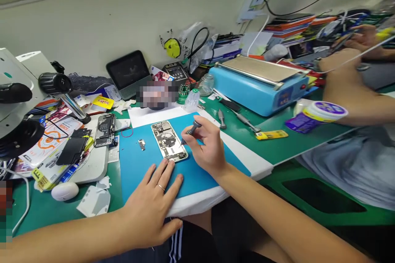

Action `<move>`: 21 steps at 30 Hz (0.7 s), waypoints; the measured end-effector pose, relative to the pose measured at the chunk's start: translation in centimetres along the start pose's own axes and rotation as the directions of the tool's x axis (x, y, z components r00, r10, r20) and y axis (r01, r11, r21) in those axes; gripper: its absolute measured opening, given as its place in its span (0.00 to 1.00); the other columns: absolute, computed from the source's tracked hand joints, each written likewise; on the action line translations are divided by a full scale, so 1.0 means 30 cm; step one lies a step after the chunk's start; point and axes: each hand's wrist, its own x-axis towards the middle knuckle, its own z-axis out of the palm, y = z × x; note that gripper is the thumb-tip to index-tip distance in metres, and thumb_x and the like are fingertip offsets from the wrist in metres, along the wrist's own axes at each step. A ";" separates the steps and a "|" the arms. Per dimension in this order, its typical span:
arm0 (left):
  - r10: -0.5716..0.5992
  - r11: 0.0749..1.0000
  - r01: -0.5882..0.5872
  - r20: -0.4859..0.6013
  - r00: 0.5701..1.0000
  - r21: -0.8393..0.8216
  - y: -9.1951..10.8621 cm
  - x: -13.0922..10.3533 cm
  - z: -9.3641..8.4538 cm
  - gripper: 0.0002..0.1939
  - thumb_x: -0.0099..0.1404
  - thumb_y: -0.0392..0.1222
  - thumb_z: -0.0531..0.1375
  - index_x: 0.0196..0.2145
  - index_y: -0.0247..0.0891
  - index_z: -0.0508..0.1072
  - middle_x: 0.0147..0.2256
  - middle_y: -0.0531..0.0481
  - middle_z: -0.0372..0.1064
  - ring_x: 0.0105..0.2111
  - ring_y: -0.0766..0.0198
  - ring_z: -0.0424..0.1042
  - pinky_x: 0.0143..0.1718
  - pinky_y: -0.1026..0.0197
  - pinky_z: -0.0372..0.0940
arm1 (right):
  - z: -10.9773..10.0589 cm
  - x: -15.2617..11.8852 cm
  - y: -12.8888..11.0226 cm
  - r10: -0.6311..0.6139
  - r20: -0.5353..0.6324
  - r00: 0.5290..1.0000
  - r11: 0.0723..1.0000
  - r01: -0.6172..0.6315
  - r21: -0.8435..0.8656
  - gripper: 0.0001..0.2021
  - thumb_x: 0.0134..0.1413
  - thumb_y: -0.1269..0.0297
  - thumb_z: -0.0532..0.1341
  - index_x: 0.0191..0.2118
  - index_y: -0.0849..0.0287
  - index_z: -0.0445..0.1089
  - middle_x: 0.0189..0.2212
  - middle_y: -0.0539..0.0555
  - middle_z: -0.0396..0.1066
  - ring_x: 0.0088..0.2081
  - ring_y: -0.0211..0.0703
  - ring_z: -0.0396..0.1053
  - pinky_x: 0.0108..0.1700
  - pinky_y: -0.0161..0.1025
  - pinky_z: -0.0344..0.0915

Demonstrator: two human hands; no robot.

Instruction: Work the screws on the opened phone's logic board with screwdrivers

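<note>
An opened phone housing (165, 137) with bare internals lies on a blue mat (140, 176). My right hand (205, 144) grips a small screwdriver (193, 128), its tip down by the phone's right side; I cannot make out whether it touches a screw. My left hand (154, 197), a ring on one finger, rests with fingers spread on the mat, fingertips at the phone's lower edge. Left of the phone lies a small metal phone part (141, 144). Another opened phone (105, 130) sits further left, beside a dark battery-like panel (72, 150).
Around the mat stand a microscope (18, 102) at left, a blue heating plate machine (256, 86), a clear bottle (192, 99), loose screwdrivers (221, 118) and a white-purple tub (324, 113). Another person's forearm (348, 86) reaches in at right.
</note>
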 end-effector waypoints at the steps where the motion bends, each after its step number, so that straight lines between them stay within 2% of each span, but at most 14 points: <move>1: 0.003 1.000 -0.003 0.007 1.000 -0.005 0.002 0.000 -0.001 0.49 0.66 0.52 0.66 0.74 0.32 0.47 0.74 0.26 0.32 0.74 0.34 0.31 0.71 0.30 0.43 | -0.002 0.000 -0.007 -0.006 0.012 1.000 0.999 0.005 0.032 0.22 0.70 0.61 0.60 0.65 0.49 0.54 0.37 0.51 0.76 0.33 0.41 0.78 0.33 0.38 0.78; 6: 0.023 0.999 -0.023 -0.009 1.000 0.023 -0.001 0.000 0.015 0.51 0.65 0.55 0.67 0.74 0.32 0.47 0.73 0.23 0.34 0.74 0.32 0.36 0.70 0.31 0.47 | -0.017 0.005 -0.035 -0.009 0.072 0.997 0.989 -0.002 0.148 0.22 0.70 0.64 0.61 0.65 0.48 0.57 0.35 0.50 0.74 0.31 0.39 0.77 0.33 0.38 0.79; 10: 0.102 0.983 -0.077 -0.143 0.985 0.167 -0.023 0.002 0.065 0.47 0.71 0.67 0.55 0.73 0.30 0.49 0.72 0.21 0.42 0.73 0.34 0.44 0.68 0.37 0.51 | -0.027 0.020 -0.041 0.037 0.124 0.992 0.976 -0.062 0.207 0.22 0.71 0.67 0.57 0.66 0.48 0.57 0.34 0.50 0.73 0.32 0.40 0.77 0.33 0.38 0.78; 12: 0.148 0.952 -0.072 -0.240 0.960 0.298 -0.034 0.005 0.089 0.40 0.76 0.63 0.52 0.72 0.30 0.52 0.71 0.24 0.49 0.71 0.36 0.50 0.69 0.40 0.48 | -0.028 0.037 -0.049 0.060 0.153 0.986 0.962 -0.098 0.253 0.22 0.72 0.68 0.57 0.67 0.46 0.56 0.33 0.49 0.72 0.33 0.40 0.77 0.34 0.38 0.79; 15: 0.181 0.902 -0.016 -0.344 0.921 0.431 -0.042 0.014 0.110 0.27 0.79 0.48 0.53 0.69 0.34 0.60 0.66 0.30 0.61 0.67 0.41 0.60 0.71 0.40 0.39 | -0.036 0.077 -0.084 0.108 0.236 0.966 0.925 -0.185 0.332 0.22 0.72 0.67 0.56 0.67 0.45 0.56 0.35 0.50 0.73 0.32 0.38 0.76 0.36 0.36 0.79; 18: 0.193 0.891 0.000 -0.380 0.905 0.453 -0.047 0.022 0.123 0.24 0.80 0.46 0.51 0.68 0.37 0.63 0.62 0.35 0.67 0.65 0.44 0.64 0.72 0.38 0.35 | -0.073 0.128 -0.128 0.200 0.389 0.899 0.897 -0.328 0.297 0.20 0.73 0.64 0.54 0.66 0.45 0.56 0.35 0.50 0.75 0.32 0.38 0.78 0.36 0.33 0.79; 20: 0.187 0.890 0.011 -0.387 0.903 0.456 -0.052 0.023 0.137 0.24 0.81 0.48 0.50 0.69 0.40 0.63 0.64 0.37 0.65 0.66 0.45 0.62 0.72 0.38 0.36 | -0.106 0.164 -0.144 0.216 0.535 0.817 0.924 -0.348 0.160 0.19 0.73 0.64 0.54 0.65 0.45 0.58 0.36 0.51 0.78 0.34 0.39 0.80 0.34 0.31 0.79; 21: 0.175 0.890 0.025 -0.391 0.903 0.455 -0.056 0.023 0.144 0.24 0.81 0.49 0.49 0.70 0.41 0.62 0.66 0.38 0.63 0.67 0.46 0.61 0.72 0.39 0.37 | -0.118 0.181 -0.146 0.218 0.559 0.800 0.943 -0.319 0.089 0.19 0.72 0.63 0.54 0.65 0.44 0.59 0.36 0.51 0.79 0.34 0.39 0.80 0.32 0.29 0.78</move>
